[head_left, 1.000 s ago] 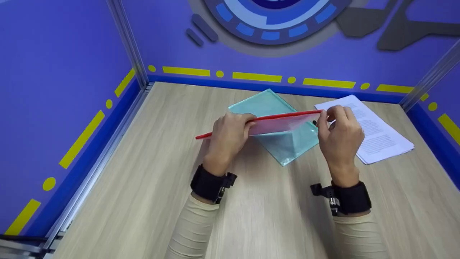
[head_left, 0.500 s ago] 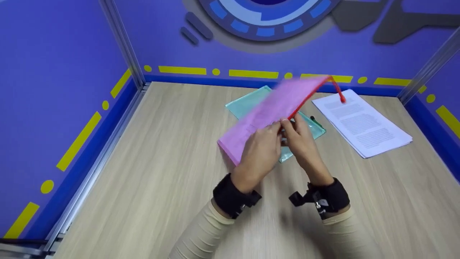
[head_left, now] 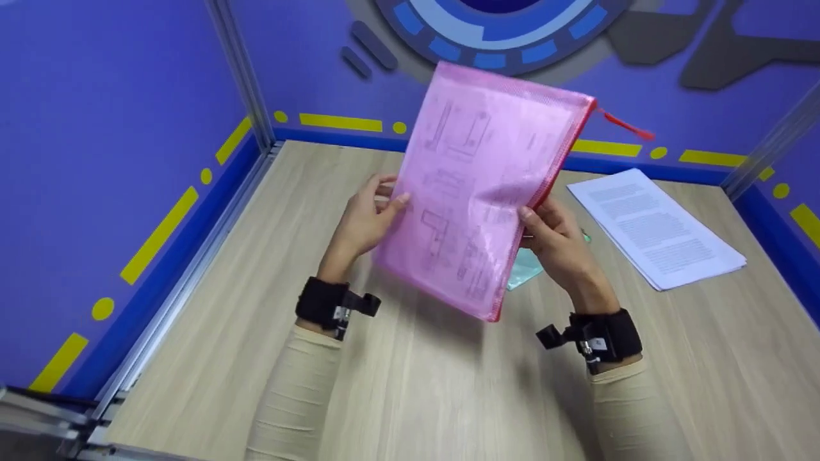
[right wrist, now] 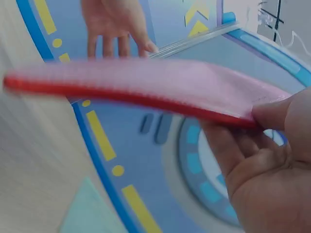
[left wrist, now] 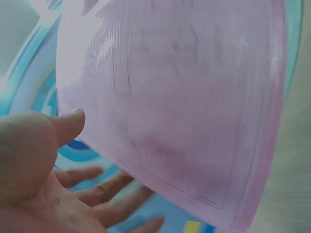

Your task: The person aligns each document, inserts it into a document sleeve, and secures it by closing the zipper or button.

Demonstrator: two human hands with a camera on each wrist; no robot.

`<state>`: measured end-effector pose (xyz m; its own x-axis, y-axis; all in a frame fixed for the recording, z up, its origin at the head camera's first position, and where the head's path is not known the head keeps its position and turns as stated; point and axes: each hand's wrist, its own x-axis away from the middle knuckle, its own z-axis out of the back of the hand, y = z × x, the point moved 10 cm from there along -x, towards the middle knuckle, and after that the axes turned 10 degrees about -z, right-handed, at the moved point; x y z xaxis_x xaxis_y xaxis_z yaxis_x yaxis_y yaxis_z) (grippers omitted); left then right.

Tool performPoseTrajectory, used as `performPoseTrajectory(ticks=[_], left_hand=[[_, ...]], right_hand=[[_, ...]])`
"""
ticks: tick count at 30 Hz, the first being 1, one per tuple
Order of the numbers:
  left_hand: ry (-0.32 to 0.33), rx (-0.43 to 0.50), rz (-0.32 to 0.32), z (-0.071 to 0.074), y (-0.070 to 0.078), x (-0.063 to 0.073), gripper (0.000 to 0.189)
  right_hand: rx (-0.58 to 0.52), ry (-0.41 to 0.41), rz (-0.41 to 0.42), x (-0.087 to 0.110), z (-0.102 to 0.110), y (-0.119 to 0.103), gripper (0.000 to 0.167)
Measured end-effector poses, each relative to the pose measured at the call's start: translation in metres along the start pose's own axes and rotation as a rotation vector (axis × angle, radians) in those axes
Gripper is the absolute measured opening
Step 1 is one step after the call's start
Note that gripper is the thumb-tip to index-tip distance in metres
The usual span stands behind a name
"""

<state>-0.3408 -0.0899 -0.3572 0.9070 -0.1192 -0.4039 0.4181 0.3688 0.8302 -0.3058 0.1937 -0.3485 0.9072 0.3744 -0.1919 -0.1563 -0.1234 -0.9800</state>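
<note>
Head view shows the right hand (head_left: pixel 564 246) pinching the red zipped edge of a pink pouch (head_left: pixel 467 186) tilted up between both hands, the left hand (head_left: pixel 366 221) loosely spread at its opposite edge, with printed papers (head_left: pixel 660 230) right of the right hand on the bench (head_left: pixel 442 397)

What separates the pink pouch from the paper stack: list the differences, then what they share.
The pink pouch is raised and tilted, pinched by the right hand; the paper stack lies flat on the table. The pink pouch is translucent with a red edge; the paper stack is white and printed. Both are roughly rectangular.
</note>
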Motion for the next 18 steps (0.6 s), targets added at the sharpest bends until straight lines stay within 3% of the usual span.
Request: performPoseTrajectory(ticks=[3, 7, 10, 13, 18], left_hand=[[0.044, 0.033, 0.014, 0.009, -0.018, -0.007, 0.033], [0.156, -0.134, 0.063, 0.035, -0.039, -0.01, 0.023], [0.192, -0.269, 0.106, 0.05, -0.055, -0.011, 0.025], [0.186, -0.403, 0.144, 0.056, -0.076, -0.01, 0.029], [0.053, -0.643, 0.229, 0.036, -0.108, -0.002, 0.041]], right_hand=[[0.035, 0.103, -0.099, -0.014, 0.014, 0.026, 0.034], [0.192, 0.268, -0.235, -0.052, 0.014, 0.065, 0.024], [0.336, 0.33, -0.283, -0.086, 0.0, 0.087, 0.025], [0.553, 0.296, -0.304, -0.114, -0.021, 0.106, 0.032], [0.822, 0.105, -0.358, -0.134, -0.044, 0.141, 0.066]])
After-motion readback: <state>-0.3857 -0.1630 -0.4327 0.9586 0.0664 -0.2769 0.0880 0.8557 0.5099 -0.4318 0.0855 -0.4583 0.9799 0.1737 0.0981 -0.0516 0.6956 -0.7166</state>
